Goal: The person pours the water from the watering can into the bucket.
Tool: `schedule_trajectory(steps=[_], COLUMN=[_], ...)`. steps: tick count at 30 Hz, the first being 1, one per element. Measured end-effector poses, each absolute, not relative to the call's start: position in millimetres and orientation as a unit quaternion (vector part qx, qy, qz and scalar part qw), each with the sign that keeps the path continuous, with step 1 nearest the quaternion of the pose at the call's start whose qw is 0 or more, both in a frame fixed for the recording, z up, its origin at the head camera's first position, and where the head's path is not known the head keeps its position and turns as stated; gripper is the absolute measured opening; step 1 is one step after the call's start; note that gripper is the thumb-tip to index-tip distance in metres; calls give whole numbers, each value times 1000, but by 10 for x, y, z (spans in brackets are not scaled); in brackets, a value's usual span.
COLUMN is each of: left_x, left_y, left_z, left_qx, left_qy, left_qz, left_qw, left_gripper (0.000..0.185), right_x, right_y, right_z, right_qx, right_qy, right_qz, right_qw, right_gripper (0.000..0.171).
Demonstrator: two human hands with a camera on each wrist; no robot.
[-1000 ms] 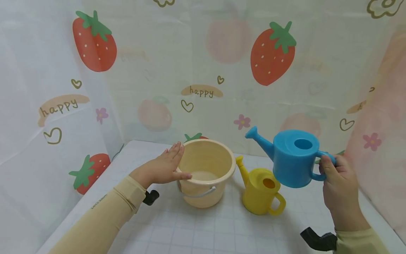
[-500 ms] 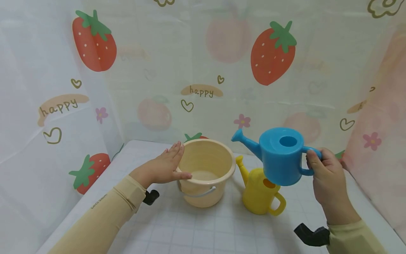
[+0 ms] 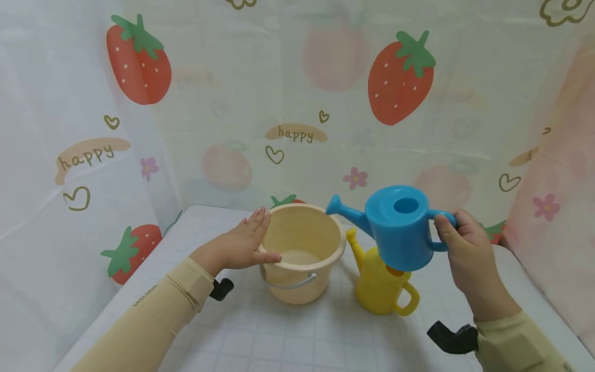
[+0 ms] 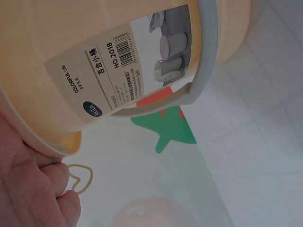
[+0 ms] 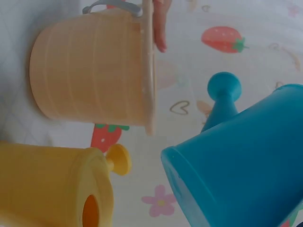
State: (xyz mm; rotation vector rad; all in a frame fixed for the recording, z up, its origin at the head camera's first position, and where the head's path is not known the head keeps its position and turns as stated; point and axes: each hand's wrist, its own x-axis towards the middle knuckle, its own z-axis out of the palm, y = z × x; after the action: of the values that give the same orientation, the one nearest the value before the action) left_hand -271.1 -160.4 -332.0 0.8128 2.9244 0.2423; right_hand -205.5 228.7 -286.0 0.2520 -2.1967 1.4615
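Note:
My right hand (image 3: 469,263) grips the handle of a blue watering can (image 3: 402,235) and holds it in the air, its spout reaching the right rim of a cream bucket (image 3: 302,281) in the head view. On the bucket's left rim rests my left hand (image 3: 237,243), fingers straight and thumb spread. The bucket stands upright on the table, its grey bail handle (image 3: 293,281) hanging down. Beneath the blue can, and partly covered by it in that view, a yellow watering can (image 3: 378,289) stands on the table. A printed label (image 4: 113,66) shows on the bucket in the left wrist view.
A white cloth with a faint grid covers the table (image 3: 260,341). Behind and on both sides hang curtains (image 3: 297,77) printed with strawberries, hearts and flowers. Dark wrist cameras (image 3: 453,338) sit by the sleeves.
My right hand has carried the blue watering can leftward, over the yellow one and up to the bucket's rim, with the spout dipping slightly. The left hand, bucket and yellow can stayed put.

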Motion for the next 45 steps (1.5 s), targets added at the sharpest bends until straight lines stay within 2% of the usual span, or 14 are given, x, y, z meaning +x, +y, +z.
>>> schedule_trajectory(steps=[29,45], left_x=[-2700,-2725], left_y=[-1597,-1607], left_z=[-3312,-3347], left_qx=[265,265], left_qy=[960,960], left_qz=[82,81], left_qw=[49,44], left_gripper=[110,111], right_x=[-2166,-2209], right_y=[2157,2126], right_z=[-2648,-2598], right_qx=[105,118], right_qy=[-868,-880], right_qz=[446,420], right_qw=[188,188], right_gripper=[43,41])
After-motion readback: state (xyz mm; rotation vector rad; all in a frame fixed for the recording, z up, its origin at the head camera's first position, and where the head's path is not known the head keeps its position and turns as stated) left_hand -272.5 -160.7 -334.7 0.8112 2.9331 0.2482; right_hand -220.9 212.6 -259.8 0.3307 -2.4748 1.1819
